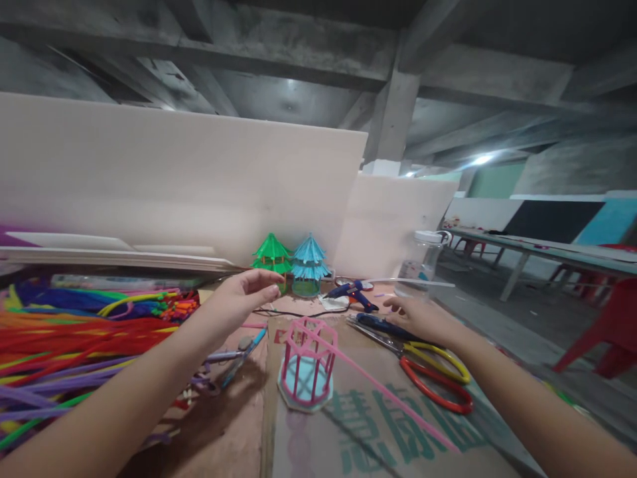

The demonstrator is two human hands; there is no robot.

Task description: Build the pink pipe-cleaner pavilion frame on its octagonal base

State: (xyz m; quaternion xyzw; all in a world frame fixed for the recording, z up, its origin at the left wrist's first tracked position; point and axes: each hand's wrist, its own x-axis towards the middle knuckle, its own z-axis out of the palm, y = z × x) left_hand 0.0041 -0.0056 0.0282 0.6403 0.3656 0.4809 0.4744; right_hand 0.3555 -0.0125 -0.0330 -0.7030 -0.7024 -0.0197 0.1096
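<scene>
A small pink pipe-cleaner frame (pixel 332 366) stands upright on a pale blue octagonal base (pixel 304 399) between my hands. A long pink pipe cleaner (pixel 393 398) rests across its top and slants down to the right. My left hand (pixel 249 295) is raised left of the frame, fingers curved and apart, with nothing in it. Behind its fingertips stand a green pagoda model (pixel 271 251) and a blue one (pixel 309 255). My right hand (pixel 415 317) hovers by a dark-blue-handled tool (pixel 381 325), fingers loosely bent and apparently empty. A blue glue gun (pixel 348 290) lies just beyond.
Large scissors (pixel 438 392) with red and yellow handles lie at right on cardboard (pixel 308 451). Bundles of coloured pipe cleaners (pixel 84 345) fill the left side. A clear plastic jar (pixel 421 265) stands at the back right, before white boards (pixel 199 179).
</scene>
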